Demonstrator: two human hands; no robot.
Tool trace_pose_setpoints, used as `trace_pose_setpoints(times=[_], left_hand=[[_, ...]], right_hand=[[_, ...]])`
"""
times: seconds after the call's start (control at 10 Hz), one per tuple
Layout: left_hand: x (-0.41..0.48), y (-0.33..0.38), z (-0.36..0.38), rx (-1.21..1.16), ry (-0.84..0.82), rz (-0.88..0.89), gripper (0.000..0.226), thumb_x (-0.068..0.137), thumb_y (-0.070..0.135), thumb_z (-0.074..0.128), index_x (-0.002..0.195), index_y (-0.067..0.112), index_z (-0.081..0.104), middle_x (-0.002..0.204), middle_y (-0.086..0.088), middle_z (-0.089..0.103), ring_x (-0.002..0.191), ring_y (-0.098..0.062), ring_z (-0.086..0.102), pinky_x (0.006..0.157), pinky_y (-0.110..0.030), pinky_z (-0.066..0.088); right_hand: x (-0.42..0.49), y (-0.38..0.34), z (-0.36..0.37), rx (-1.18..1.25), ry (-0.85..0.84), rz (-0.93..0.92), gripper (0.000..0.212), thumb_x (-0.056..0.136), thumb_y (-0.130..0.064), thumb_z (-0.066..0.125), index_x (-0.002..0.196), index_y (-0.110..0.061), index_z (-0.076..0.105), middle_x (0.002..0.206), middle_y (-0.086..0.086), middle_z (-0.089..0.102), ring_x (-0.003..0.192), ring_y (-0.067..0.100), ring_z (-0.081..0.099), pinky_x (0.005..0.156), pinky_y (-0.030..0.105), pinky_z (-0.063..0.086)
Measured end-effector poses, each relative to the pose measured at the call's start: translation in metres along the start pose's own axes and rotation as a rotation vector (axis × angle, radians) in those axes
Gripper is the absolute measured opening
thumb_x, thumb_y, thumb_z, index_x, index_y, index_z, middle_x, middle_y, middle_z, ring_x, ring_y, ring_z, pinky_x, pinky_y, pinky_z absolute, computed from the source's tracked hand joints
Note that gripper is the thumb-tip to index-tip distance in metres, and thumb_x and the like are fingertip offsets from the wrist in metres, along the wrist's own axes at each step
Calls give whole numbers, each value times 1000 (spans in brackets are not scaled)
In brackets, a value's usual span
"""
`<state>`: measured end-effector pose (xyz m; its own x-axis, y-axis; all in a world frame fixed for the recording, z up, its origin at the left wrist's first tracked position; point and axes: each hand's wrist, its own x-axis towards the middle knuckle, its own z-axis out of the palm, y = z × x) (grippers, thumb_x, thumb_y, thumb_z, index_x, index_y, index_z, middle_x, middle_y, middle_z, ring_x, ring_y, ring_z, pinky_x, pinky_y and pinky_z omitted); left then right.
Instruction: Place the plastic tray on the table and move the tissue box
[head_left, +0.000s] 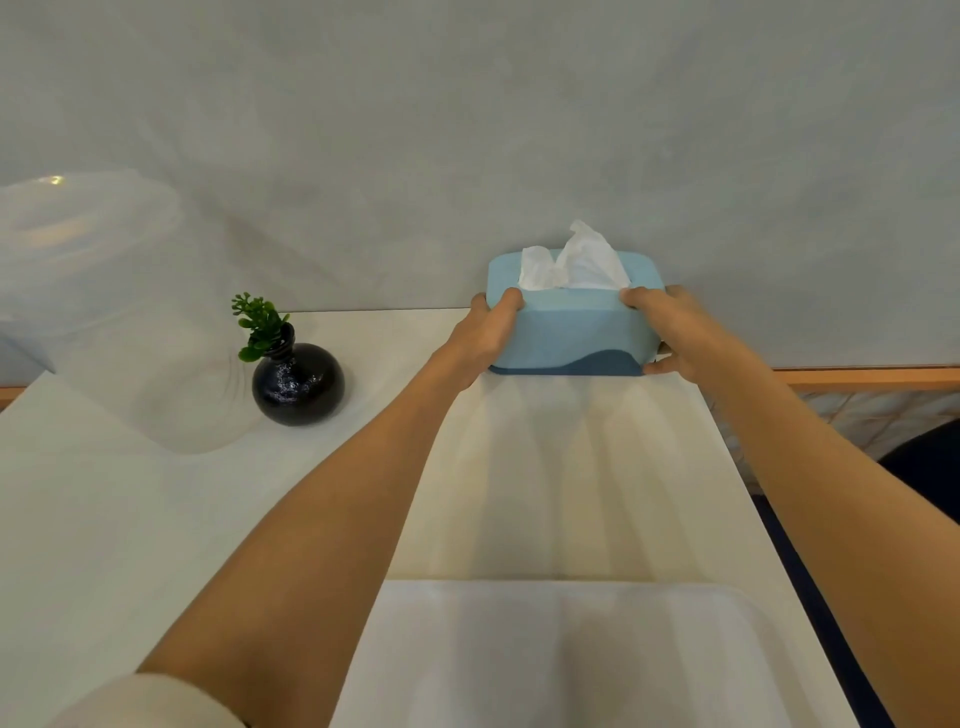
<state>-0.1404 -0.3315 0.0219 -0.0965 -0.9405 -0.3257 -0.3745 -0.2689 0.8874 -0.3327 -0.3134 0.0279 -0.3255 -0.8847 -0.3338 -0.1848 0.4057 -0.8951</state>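
The tissue box (574, 322) sits at the far right of the table (130, 519), close against the wall, with a white tissue (576, 262) standing out of its top slot. Both hands are on it: the left hand (485, 332) wraps the left end and the right hand (675, 332) wraps the right end, fingers curled over the upper edges and thumbs low, clamped on the box from opposite sides. This two-sided hold likely serves to keep the box level when lifted. Whether the base is off the surface cannot be told. The plastic tray (571, 654), pale and translucent, lies flat on the near right part of the table, well apart from the box, so that step appears done. A dark round vase (298, 384) with a green sprig (260, 325) stands to the left, clear of both arms.
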Motion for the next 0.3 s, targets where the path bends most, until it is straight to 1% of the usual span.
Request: trace_pose_setpoints(times=[0.1,0.2,0.3], left_hand=[[-3,-1,0,62,28,23,61,96,43,32,148,16,15,141,-9,41,114,-25,44,85,-33,36],[-19,2,-7,90,76,64,64,98,41,30,151,15,5,151,-9,32,132,-27,37,86,-29,29],[-38,3,-17,146,155,102,60,99,38,33,150,12,15,151,-11,33,134,-28,37,85,-29,30]], right_hand=[[-7,-2,-4,-91,26,-32,59,93,-40,49,141,-13,28,124,10,44,104,29,45,81,40,42],[-19,-6,-10,-164,95,-95,63,95,-41,46,145,-10,23,143,13,39,122,33,44,84,37,37],[-37,-9,-14,-292,185,-163,61,95,-34,47,144,-7,24,144,16,39,129,35,42,90,37,38]])
